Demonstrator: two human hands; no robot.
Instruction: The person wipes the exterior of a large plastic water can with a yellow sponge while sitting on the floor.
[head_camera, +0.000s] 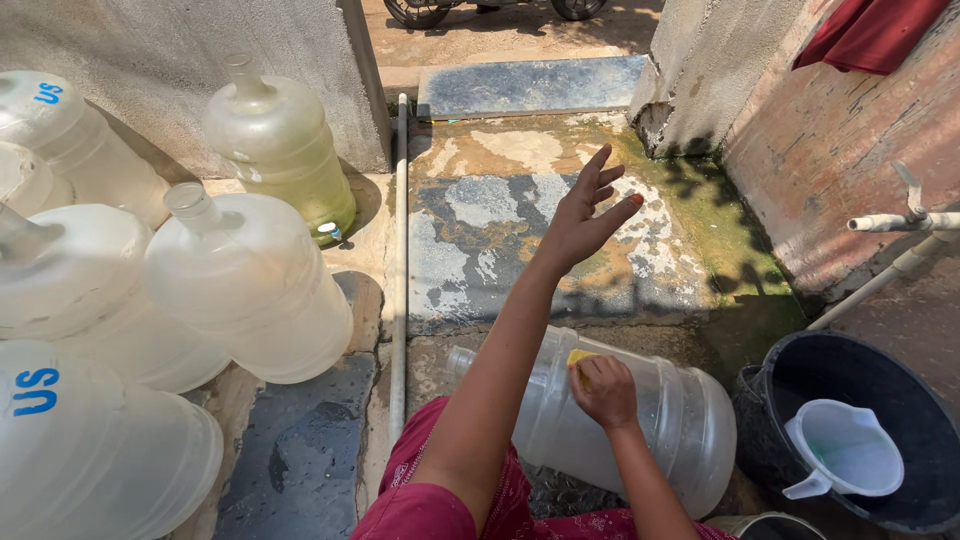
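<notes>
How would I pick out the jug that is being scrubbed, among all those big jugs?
Start at the black round plastic tub at the lower right. Just left of it lies the clear plastic water jug, on its side. Only this one has a right hand pressing a yellow sponge on it.

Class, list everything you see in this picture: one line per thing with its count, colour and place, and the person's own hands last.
Water jug being scrubbed: one, clear, lying on its side in front of the person.
Sponge: one, yellow, pressed on that jug.
Other water jugs: about six, clear to cloudy, clustered at left; one stands upright by the wall.
Bucket: one, black, lower right.
Pitcher: one, white, inside the bucket.
Tap: one, white, on the right wall.
Pipe: one, white, lying along the ground.
Cloth: one, red, top right.
Wheels: two, black, top edge.
Left hand: raised, fingers spread, holding nothing.
Right hand: on the sponge.
</notes>
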